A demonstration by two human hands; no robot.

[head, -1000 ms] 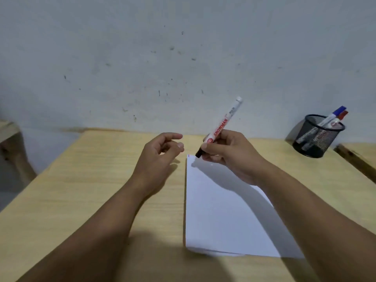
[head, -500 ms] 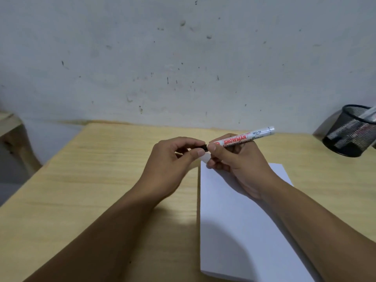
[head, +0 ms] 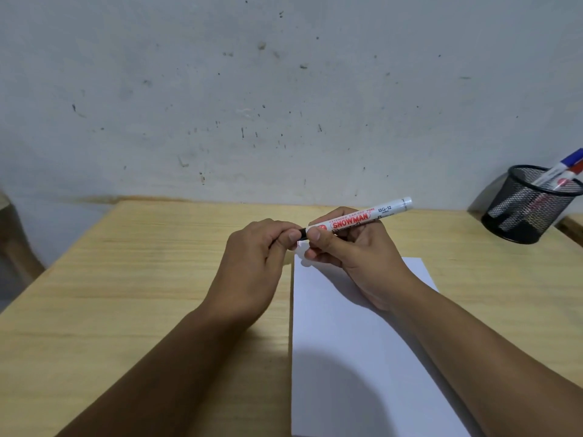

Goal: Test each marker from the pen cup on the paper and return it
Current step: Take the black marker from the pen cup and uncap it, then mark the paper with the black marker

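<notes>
Since half second ago hands hardly shifted; view swung left, black mesh pen cup (head: 530, 205) fuller in frame at bench's far right. Right hand (head: 356, 250) wrapped round white Snowman marker (head: 358, 218), barrel nearly level above sheet of white paper (head: 362, 357). Left hand (head: 252, 263) pinches marker's black cap end. Light wooden bench (head: 142, 279) carries paper.

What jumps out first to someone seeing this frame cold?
Dead centre, both hands meet on a white Snowman marker: the right hand grips the barrel while the left hand pinches its black cap end. Just below lies a blank white paper on the wooden table. At the far right edge, a black mesh pen cup holds more markers.
</notes>
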